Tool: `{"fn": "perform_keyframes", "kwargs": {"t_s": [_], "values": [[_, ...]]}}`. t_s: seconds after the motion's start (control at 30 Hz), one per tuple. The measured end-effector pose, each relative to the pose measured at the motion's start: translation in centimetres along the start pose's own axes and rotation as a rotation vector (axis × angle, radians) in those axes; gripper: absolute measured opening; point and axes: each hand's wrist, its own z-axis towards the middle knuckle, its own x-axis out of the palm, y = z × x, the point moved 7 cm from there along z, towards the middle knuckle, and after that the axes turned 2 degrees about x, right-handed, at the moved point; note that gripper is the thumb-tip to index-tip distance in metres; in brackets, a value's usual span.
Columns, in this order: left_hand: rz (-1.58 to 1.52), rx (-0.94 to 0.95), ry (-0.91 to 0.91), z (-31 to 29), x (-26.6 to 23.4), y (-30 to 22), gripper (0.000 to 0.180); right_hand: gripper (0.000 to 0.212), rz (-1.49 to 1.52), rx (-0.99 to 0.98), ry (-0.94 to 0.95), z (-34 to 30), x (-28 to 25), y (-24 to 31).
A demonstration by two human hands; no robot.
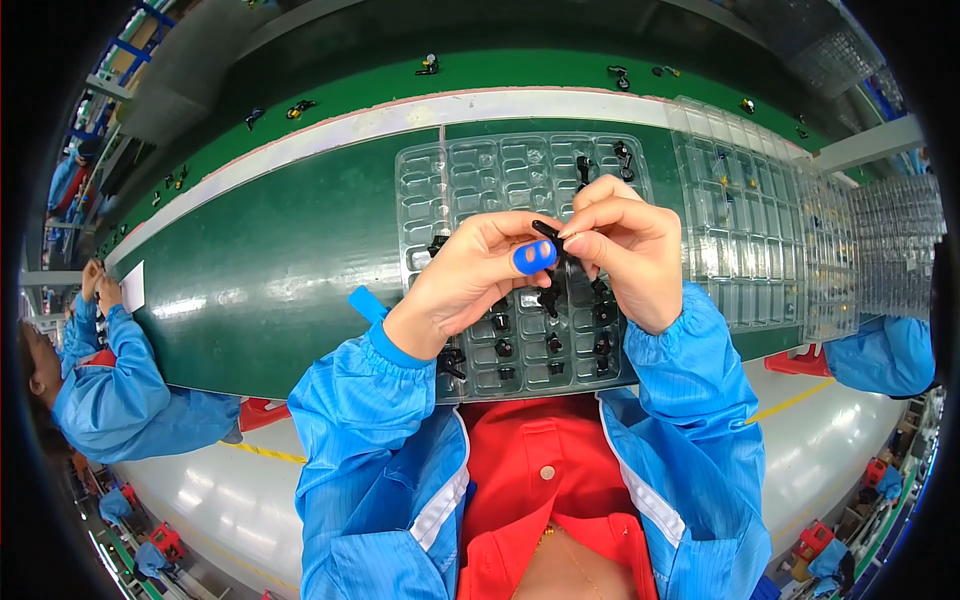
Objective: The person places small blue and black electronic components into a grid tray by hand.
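Observation:
Between my two hands, above the middle of a clear plastic tray (420, 160), is a small black part (546, 230) with a slim rod-like end. My left hand (480, 265) pinches it from the left; a blue cover with holes (535, 257) sits on the thumb. From the right, my right hand (630, 240) closes thumb and fingers on the same part. Its lower end is partly hidden by my fingers. In the tray's pockets below lie several similar black parts (504, 347), and more black parts (622, 155) are in its far right pockets.
Right of the tray are more clear trays (745, 255) and a tall stack of them (900, 245). Beyond a pale rail (360, 118) runs a green belt (520, 70) with scattered small parts (428, 65). Another person (120, 380) works at the left; a blue sleeve (885, 355) shows at right.

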Motion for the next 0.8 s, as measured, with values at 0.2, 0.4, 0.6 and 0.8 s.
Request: {"fn": "perform_keyframes", "kwargs": {"t_s": [0.2,0.4,0.6,0.8], "values": [[0.251,0.116,-0.036,0.3,0.2,-0.1,0.021,0.007,-0.046,-0.037,0.017,0.2,0.0,0.0],[0.972,0.523,-0.104,-0.4,1.3,-2.8,0.016,0.013,0.288,0.182,0.028,0.4,0.2,-1.8],[1.249,0.674,-0.18,-1.0,2.2,-3.5,0.015,0.012,0.537,0.354,-0.009,0.3,-0.1,-3.5],[1.112,0.522,-0.247,-0.7,1.3,-3.5,0.016,0.008,0.031,0.073,-0.109,0.2,-0.5,-1.1]]}}
